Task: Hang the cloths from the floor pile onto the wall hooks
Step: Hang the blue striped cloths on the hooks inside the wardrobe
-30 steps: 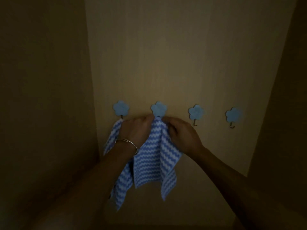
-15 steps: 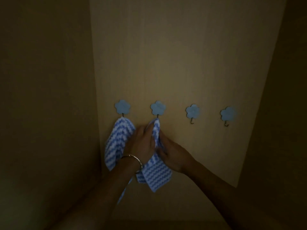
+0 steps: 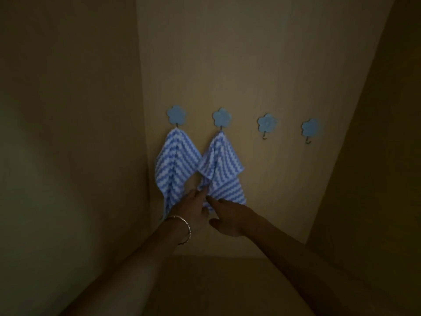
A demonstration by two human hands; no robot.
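Note:
Two blue-and-white zigzag cloths hang on the tan wall in dim light. The first cloth [image 3: 174, 165] hangs from the leftmost blue flower hook [image 3: 176, 115]. The second cloth [image 3: 224, 169] hangs from the hook beside it [image 3: 222, 117]. My left hand [image 3: 193, 207], with a bangle on the wrist, touches the second cloth's lower left corner with its fingertips. My right hand [image 3: 227, 216] is just below that cloth's bottom edge, fingers loosely extended toward it. Two more flower hooks [image 3: 267, 123] [image 3: 309, 127] to the right are bare. The floor pile is out of view.
A side wall [image 3: 68, 133] closes in on the left, meeting the hook wall right beside the first cloth. Another dark wall or panel [image 3: 376, 156] stands on the right. The floor below is dark.
Both hands have slid down from the second hook to the cloth's bottom edge. The second cloth now hangs spread from its hook instead of bunched between my hands.

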